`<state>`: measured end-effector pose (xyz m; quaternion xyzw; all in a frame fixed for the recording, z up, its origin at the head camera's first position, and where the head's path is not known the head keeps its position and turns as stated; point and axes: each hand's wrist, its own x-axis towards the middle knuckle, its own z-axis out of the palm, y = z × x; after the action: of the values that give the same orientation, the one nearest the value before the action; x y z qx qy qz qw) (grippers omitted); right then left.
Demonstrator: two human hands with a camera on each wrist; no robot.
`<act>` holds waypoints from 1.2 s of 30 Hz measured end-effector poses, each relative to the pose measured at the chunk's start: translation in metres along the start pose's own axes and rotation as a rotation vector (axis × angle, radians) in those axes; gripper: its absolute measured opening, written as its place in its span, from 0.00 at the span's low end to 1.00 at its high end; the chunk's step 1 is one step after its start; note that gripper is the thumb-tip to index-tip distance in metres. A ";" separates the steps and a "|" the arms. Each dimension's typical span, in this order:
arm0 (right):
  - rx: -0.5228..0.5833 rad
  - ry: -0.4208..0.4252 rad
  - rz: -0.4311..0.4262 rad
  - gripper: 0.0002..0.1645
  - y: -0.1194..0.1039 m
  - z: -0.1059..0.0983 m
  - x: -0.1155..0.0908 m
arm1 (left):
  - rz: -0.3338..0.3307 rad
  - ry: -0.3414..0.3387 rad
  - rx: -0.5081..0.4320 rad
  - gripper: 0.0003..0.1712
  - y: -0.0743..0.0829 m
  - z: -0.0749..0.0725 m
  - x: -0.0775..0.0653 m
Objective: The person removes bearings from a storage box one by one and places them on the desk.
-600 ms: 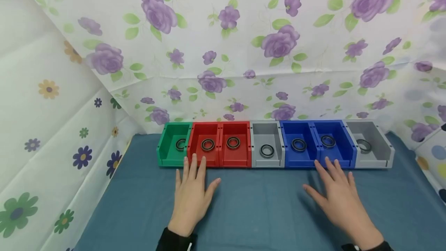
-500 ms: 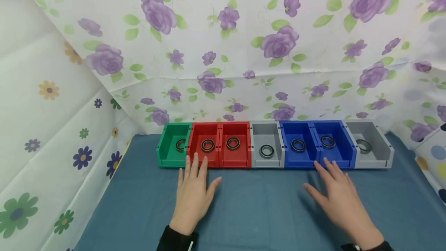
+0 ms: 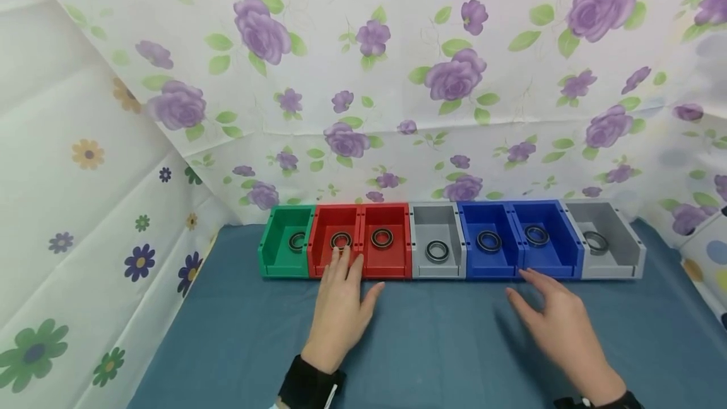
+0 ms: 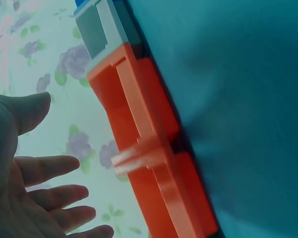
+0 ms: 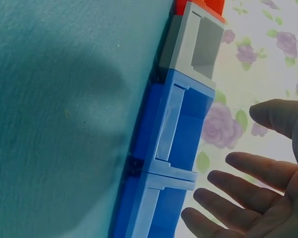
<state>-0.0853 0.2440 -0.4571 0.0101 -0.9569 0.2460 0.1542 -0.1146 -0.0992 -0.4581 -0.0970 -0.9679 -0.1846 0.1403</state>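
Observation:
A row of bins stands on the blue cloth, each with one dark-rimmed ring like a ball bearing lying in it. My left hand (image 3: 339,314), fingers extended and thumb spread, reaches over the front wall of the left red bin (image 3: 320,223); its fingertips overlap the lower part of the bearing (image 3: 341,233) there. My right hand (image 3: 562,324) hovers before the blue bins (image 3: 548,267), its fingers gently bent and index fingertip by their front edge. Both wrist views show nothing in the left palm (image 4: 15,208) or the right palm (image 5: 283,213).
Left of the red bins is a green bin (image 3: 278,264). A grey bin (image 3: 437,270) sits between red and blue, and another grey bin (image 3: 613,268) ends the row at right. Flowered cloth (image 3: 397,81) hangs right behind them. Blue cloth (image 3: 431,346) covers the table in front.
My left hand has moved right, from the green-red border to over the left red bin. My right hand has shifted slightly right and its fingers have bent more. The head view has tipped slightly.

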 end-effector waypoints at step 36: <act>-0.135 0.060 0.069 0.40 0.047 -0.062 0.065 | -0.132 -0.177 -0.479 0.41 0.055 0.057 0.062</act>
<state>-0.1332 0.3182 -0.4076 -0.0406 -0.9661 0.1860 0.1744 -0.1736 -0.0182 -0.4717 -0.0800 -0.9093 -0.4082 0.0160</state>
